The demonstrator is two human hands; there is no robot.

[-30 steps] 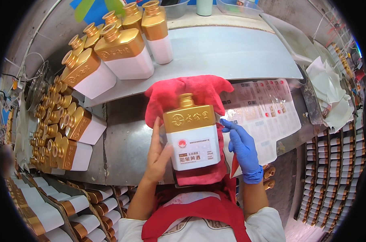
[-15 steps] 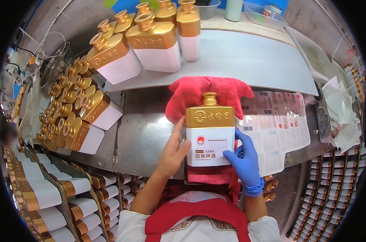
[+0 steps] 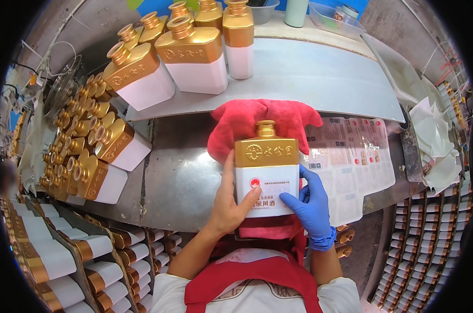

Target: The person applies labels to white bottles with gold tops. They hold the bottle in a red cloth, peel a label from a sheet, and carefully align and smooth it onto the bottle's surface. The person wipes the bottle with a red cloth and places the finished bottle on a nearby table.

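Both hands clasp one gold-and-white bottle [image 3: 266,172] lying on a red cloth [image 3: 262,122] at the counter's [image 3: 184,172] near edge: bare left hand [image 3: 228,201] on its side, gloved right hand [image 3: 309,203] pressing the label. Likely heavy, smooth, breakable; hold its flat sides.

A bottling or packaging line in a factory, at a hand-labelling station.

Beyond the bare left hand [image 3: 230,201] and the blue-gloved right hand [image 3: 310,203] runs a pale grey conveyor belt [image 3: 320,78] carrying square white bottles with gold shoulders and gold caps [image 3: 194,55]. To the left of the hands, many identical gold-topped bottles [image 3: 98,151] crowd a grey metal worktop [image 3: 179,172]. Just right of the hands lie sheets of printed sticker labels [image 3: 351,156]. Below and to either side, racks hold rows of more bottles lying down [image 3: 43,250].
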